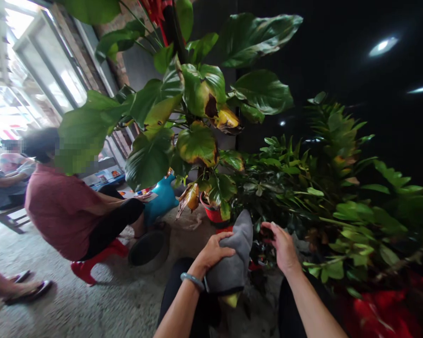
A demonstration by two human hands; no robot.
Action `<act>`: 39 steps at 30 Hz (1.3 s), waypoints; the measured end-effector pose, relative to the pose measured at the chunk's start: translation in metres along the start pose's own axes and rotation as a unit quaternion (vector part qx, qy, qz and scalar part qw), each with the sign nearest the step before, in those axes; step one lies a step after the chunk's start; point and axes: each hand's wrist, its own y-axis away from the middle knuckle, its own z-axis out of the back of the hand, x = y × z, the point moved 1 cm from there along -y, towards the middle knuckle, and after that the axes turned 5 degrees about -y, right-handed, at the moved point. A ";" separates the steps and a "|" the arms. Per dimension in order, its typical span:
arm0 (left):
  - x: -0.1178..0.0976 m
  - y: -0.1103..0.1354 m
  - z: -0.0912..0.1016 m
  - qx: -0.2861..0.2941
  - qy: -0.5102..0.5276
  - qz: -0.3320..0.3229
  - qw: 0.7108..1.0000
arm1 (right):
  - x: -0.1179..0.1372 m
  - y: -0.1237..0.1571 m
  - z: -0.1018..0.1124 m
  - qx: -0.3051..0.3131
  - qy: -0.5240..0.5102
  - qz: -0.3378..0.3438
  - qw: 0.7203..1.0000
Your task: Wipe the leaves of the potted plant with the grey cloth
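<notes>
A grey cloth (231, 263) rises to a point in front of my knees, and my left hand (215, 253) grips its left side. Beneath its dark lower edge a yellow-green tip (231, 299) pokes out; the rest of that thing is hidden. To the right of the cloth, my right hand (284, 246) is raised with bent fingers apart, beside the dark lower leaves of the plants. I see nothing held in it. A bracelet (192, 281) circles my left wrist.
A tall broad-leaved plant (197, 141) with browned leaves stands ahead in a red pot (213, 211). Bushy green plants (338, 220) fill the right side. At left are a dark bucket (148, 252) and a person (66, 206) on a red stool (88, 270).
</notes>
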 end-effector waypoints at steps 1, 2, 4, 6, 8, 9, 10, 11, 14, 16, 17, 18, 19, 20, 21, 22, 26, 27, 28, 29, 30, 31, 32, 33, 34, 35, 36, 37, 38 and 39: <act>0.003 0.002 0.001 0.000 -0.002 -0.001 1.000 | -0.001 -0.003 0.004 -0.050 0.010 0.029 0.998; 0.004 0.003 0.003 -0.003 -0.004 -0.001 1.000 | -0.001 -0.007 0.008 -0.109 0.024 0.060 0.992; 0.002 0.004 0.007 -0.010 -0.010 -0.003 1.000 | 0.000 -0.016 0.019 -0.222 0.046 0.116 0.967; -0.004 0.007 0.011 -0.007 -0.021 -0.006 1.000 | 0.004 -0.026 0.033 -0.294 0.047 0.158 0.941; -0.014 0.017 0.017 0.006 -0.029 -0.009 1.000 | 0.010 -0.035 0.046 -0.347 0.043 0.173 0.921; -0.022 0.024 0.020 0.020 -0.026 -0.010 0.999 | 0.013 -0.038 0.052 -0.364 0.045 0.163 0.916; -0.032 0.032 0.024 0.037 -0.017 -0.013 0.999 | 0.016 -0.041 0.057 -0.368 0.048 0.145 0.917; -0.045 0.040 0.027 0.056 0.000 -0.018 0.998 | 0.018 -0.044 0.060 -0.358 0.050 0.122 0.924; -0.094 0.048 0.032 0.059 0.051 -0.077 0.994 | 0.020 -0.046 0.057 -0.260 0.026 0.053 0.964; -0.127 0.034 0.025 0.010 0.088 -0.154 0.984 | 0.020 -0.043 0.050 -0.203 0.003 0.025 0.979; -0.140 0.021 0.018 -0.003 0.098 -0.179 0.979 | 0.020 -0.041 0.046 -0.186 -0.006 0.016 0.982; -0.148 0.007 0.008 -0.005 0.106 -0.191 0.976 | 0.020 -0.039 0.043 -0.173 -0.012 0.010 0.985; -0.151 -0.009 -0.003 -0.002 0.110 -0.193 0.975 | 0.020 -0.036 0.041 -0.161 -0.016 0.007 0.987; -0.149 -0.023 -0.014 0.003 0.105 -0.184 0.977 | 0.021 -0.034 0.040 -0.149 -0.021 0.004 0.989; -0.143 -0.034 -0.024 0.004 0.082 -0.168 0.982 | 0.022 -0.031 0.040 -0.138 -0.026 -0.001 0.990; -0.135 -0.040 -0.033 -0.001 0.042 -0.150 0.988 | 0.022 -0.028 0.041 -0.129 -0.030 -0.005 0.991; -0.106 -0.025 -0.042 0.153 -0.061 -0.111 0.980 | 0.025 -0.018 0.048 -0.096 -0.036 -0.021 0.995; -0.107 -0.017 -0.039 0.183 -0.049 -0.115 0.975 | 0.026 -0.016 0.050 -0.090 -0.036 -0.024 0.995; -0.112 -0.010 -0.034 0.195 -0.024 -0.123 0.973 | 0.027 -0.015 0.050 -0.086 -0.036 -0.026 0.995; -0.121 -0.006 -0.030 0.189 0.008 -0.134 0.973 | 0.029 -0.014 0.050 -0.083 -0.036 -0.027 0.996; -0.131 -0.005 -0.026 0.168 0.041 -0.149 0.973 | 0.030 -0.012 0.049 -0.080 -0.038 -0.029 0.996; -0.141 -0.008 -0.024 0.141 0.071 -0.167 0.973 | 0.031 -0.011 0.048 -0.077 -0.042 -0.032 0.996; -0.149 -0.014 -0.025 0.111 0.092 -0.185 0.972 | 0.033 -0.011 0.047 -0.074 -0.046 -0.035 0.996; -0.154 -0.021 -0.028 0.084 0.104 -0.199 0.971 | 0.033 -0.010 0.045 -0.071 -0.051 -0.039 0.995; -0.155 -0.030 -0.033 0.062 0.102 -0.207 0.971 | 0.034 -0.010 0.044 -0.069 -0.056 -0.043 0.995; -0.151 -0.038 -0.038 0.045 0.084 -0.207 0.974 | 0.033 -0.010 0.044 -0.069 -0.060 -0.047 0.995; -0.143 -0.044 -0.045 0.038 0.052 -0.197 0.978 | 0.033 -0.010 0.044 -0.071 -0.063 -0.051 0.994; -0.133 -0.048 -0.050 0.039 0.007 -0.181 0.983 | 0.031 -0.011 0.045 -0.074 -0.066 -0.054 0.994; -0.122 -0.048 -0.054 0.057 -0.041 -0.159 0.985 | 0.030 -0.012 0.047 -0.077 -0.068 -0.058 0.993; -0.112 -0.045 -0.056 0.088 -0.076 -0.140 0.983 | 0.029 -0.013 0.049 -0.082 -0.070 -0.063 0.992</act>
